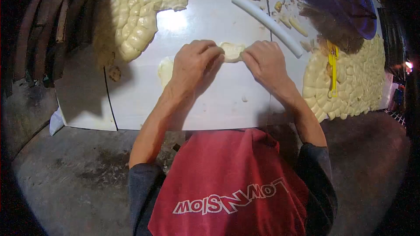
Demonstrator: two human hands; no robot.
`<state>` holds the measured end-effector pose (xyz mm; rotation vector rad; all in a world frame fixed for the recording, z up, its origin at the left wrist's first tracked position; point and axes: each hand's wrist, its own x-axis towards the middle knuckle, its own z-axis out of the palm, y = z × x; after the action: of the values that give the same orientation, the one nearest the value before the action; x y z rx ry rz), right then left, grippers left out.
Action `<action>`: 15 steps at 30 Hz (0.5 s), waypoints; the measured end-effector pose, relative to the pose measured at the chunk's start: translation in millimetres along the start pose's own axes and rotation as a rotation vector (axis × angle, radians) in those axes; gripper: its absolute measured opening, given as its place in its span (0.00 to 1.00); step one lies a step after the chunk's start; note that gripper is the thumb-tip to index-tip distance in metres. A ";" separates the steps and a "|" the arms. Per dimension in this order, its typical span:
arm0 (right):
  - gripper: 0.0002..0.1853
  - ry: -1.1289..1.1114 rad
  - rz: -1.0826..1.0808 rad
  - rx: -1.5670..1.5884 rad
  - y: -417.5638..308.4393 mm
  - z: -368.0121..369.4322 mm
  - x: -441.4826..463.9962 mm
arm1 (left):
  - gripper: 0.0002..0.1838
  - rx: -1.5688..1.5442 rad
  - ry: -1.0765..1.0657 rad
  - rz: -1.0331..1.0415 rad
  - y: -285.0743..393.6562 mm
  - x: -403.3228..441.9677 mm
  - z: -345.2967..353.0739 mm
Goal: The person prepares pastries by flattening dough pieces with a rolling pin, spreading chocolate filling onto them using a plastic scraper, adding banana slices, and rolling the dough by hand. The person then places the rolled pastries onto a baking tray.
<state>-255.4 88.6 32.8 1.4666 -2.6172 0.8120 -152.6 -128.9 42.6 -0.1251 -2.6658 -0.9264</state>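
A small flattened piece of pale dough is stretched between my two hands at the middle of the white table. My left hand pinches its left edge with closed fingers. At the opposite edge, the curled fingers of my right hand grip the dough too. Another flat dough piece lies on the table, partly behind my left wrist. Beyond my right hand, a white tube-like rod rests diagonally.
Many dough lumps sit joined together at the far left; a wider sheet of lumps covers the right side, with a yellow tool on it. Yellowish banana-like pieces lie scattered near a dark blue basin.
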 end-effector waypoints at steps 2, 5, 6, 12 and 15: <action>0.08 0.009 0.076 -0.065 -4.0 0.7 1.6 | 0.08 0.002 0.035 -0.085 -2.6 0.4 5.0; 0.13 0.018 -0.007 -0.035 -7.9 -9.3 -2.7 | 0.09 -0.017 0.016 0.052 -3.0 -3.1 -5.2; 0.15 0.019 -0.036 -0.023 -8.2 -11.7 -2.9 | 0.09 -0.028 -0.010 0.107 -1.7 -4.3 -9.1; 0.17 -0.022 -0.088 -0.078 2.3 -3.1 2.1 | 0.09 0.042 0.023 0.071 -8.1 4.3 5.0; 0.17 0.022 -0.106 -0.016 -1.8 -8.5 -1.3 | 0.09 0.035 0.055 0.107 4.2 2.3 -8.1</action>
<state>-255.1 92.8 40.6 1.5677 -2.4994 0.7906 -151.8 -130.6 51.8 -0.2282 -2.5952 -0.8366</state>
